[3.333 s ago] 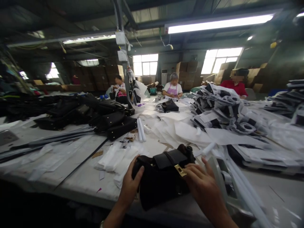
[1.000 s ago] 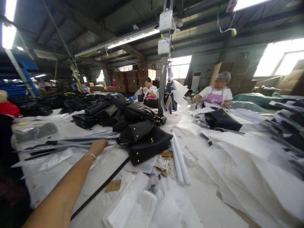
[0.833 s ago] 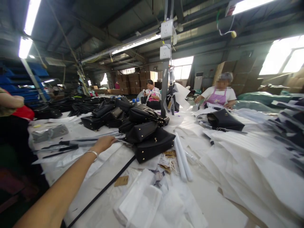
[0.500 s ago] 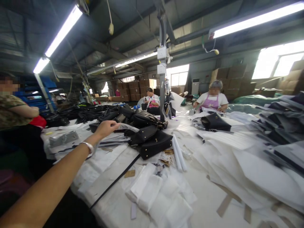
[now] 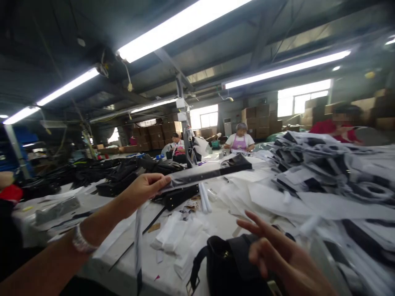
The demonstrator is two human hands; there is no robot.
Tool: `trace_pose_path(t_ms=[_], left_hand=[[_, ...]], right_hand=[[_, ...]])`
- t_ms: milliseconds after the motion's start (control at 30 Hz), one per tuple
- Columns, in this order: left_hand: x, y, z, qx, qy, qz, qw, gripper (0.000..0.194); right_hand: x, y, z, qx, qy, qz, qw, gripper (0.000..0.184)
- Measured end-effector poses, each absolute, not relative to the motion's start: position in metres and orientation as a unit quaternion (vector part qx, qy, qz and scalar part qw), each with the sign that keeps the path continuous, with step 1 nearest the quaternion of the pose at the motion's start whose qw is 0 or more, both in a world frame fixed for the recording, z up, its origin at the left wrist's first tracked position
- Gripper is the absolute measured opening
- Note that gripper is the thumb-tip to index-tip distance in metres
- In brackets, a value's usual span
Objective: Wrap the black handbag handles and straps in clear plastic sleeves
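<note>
My left hand [image 5: 151,185] pinches a long dark strap [image 5: 197,174] in a thin, translucent wrapping. One length of it stretches right to a black end, and another hangs below my wrist. My right hand [image 5: 274,250], slightly blurred, has its fingers apart over a black bag [image 5: 231,263] at the bottom of the view. A side strap with a metal buckle [image 5: 193,283] shows on that bag; my hand hides its right part. Behind the stretched strap lies another black bag with gold studs [image 5: 182,196], partly covered.
White wrapping pieces [image 5: 173,234] lie on the white table [image 5: 123,255] beside white rolls [image 5: 204,197]. Black bags [image 5: 120,176] are heaped at the left; wrapped dark pieces [image 5: 308,164] pile up at the right. Co-workers [image 5: 240,142] sit across the table.
The view has turned right. My left hand now holds the strap stretched out to the right. My right hand and the black bag below it have come into view.
</note>
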State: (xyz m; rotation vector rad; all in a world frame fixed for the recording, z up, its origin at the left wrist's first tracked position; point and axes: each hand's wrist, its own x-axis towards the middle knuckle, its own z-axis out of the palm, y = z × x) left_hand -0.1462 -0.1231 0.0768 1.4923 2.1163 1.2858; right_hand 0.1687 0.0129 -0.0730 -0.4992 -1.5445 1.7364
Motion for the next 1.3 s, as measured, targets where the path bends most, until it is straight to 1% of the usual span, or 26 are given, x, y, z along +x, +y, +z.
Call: trace_pose_path(t_ms=[67,133,200,267,300,333,433,467,500,533,633,700,800,900,1000,1067,1100,1167,1233,1300], left_hand=[[-0.112,-0.132,0.071,0.532,0.727,0.408,0.149,0.047],[-0.087,-0.141,0.067,0.541,0.732,0.379,0.168,0.049],[-0.071,-0.149,0.066,0.544,0.736,0.357,0.188,0.05],[-0.061,-0.156,0.065,0.546,0.739,0.341,0.199,0.049],[-0.058,-0.16,0.064,0.546,0.74,0.338,0.2,0.049],[-0.056,-0.163,0.063,0.545,0.74,0.338,0.202,0.049],[-0.054,-0.173,0.052,0.533,0.736,0.358,0.214,0.052],[-0.055,-0.176,0.045,0.53,0.734,0.362,0.221,0.054],[-0.056,-0.178,0.037,0.53,0.732,0.363,0.228,0.055],[-0.057,-0.18,0.027,0.532,0.73,0.36,0.236,0.057],[-0.063,-0.183,-0.005,0.542,0.724,0.33,0.27,0.058],[-0.065,-0.181,-0.023,0.555,0.72,0.291,0.298,0.059],[-0.062,-0.168,-0.038,0.596,0.707,0.237,0.298,0.055],[-0.046,-0.141,-0.041,0.638,0.687,0.248,0.244,0.049],[-0.026,-0.108,-0.044,0.659,0.672,0.246,0.23,0.058],[-0.017,-0.088,-0.047,0.658,0.667,0.245,0.249,0.063],[-0.015,-0.08,-0.048,0.656,0.662,0.252,0.26,0.061],[-0.016,-0.069,-0.05,0.653,0.649,0.267,0.285,0.052],[-0.018,-0.062,-0.05,0.645,0.638,0.261,0.33,0.043],[-0.016,-0.057,-0.051,0.626,0.632,0.25,0.383,0.042]], right_hand=[[0.161,0.007,-0.056,-0.167,-0.537,0.716,0.413,0.068],[0.156,0.004,-0.047,-0.152,-0.448,0.761,0.443,0.063],[0.156,0.001,-0.047,-0.141,-0.378,0.791,0.461,0.053],[0.159,-0.001,-0.054,-0.133,-0.349,0.802,0.466,0.037],[0.16,-0.003,-0.058,-0.13,-0.354,0.804,0.46,0.03],[0.161,-0.006,-0.064,-0.127,-0.372,0.806,0.442,0.029],[0.158,-0.017,-0.079,-0.123,-0.446,0.819,0.341,0.044],[0.156,-0.021,-0.083,-0.121,-0.456,0.823,0.316,0.048],[0.153,-0.024,-0.087,-0.118,-0.451,0.828,0.313,0.049],[0.151,-0.027,-0.089,-0.114,-0.434,0.831,0.329,0.048],[0.147,-0.028,-0.093,-0.117,-0.385,0.813,0.42,0.038],[0.148,-0.024,-0.095,-0.139,-0.389,0.792,0.449,0.034],[0.147,-0.018,-0.102,-0.175,-0.412,0.775,0.447,0.037],[0.139,-0.018,-0.11,-0.196,-0.422,0.775,0.428,0.042],[0.133,-0.02,-0.115,-0.201,-0.427,0.778,0.416,0.046],[0.137,-0.016,-0.115,-0.212,-0.432,0.769,0.421,0.047],[0.142,-0.012,-0.114,-0.222,-0.435,0.758,0.432,0.048],[0.156,-0.001,-0.114,-0.248,-0.433,0.723,0.477,0.047],[0.17,0.01,-0.115,-0.275,-0.431,0.68,0.526,0.041],[0.177,0.016,-0.117,-0.295,-0.444,0.651,0.54,0.036]])
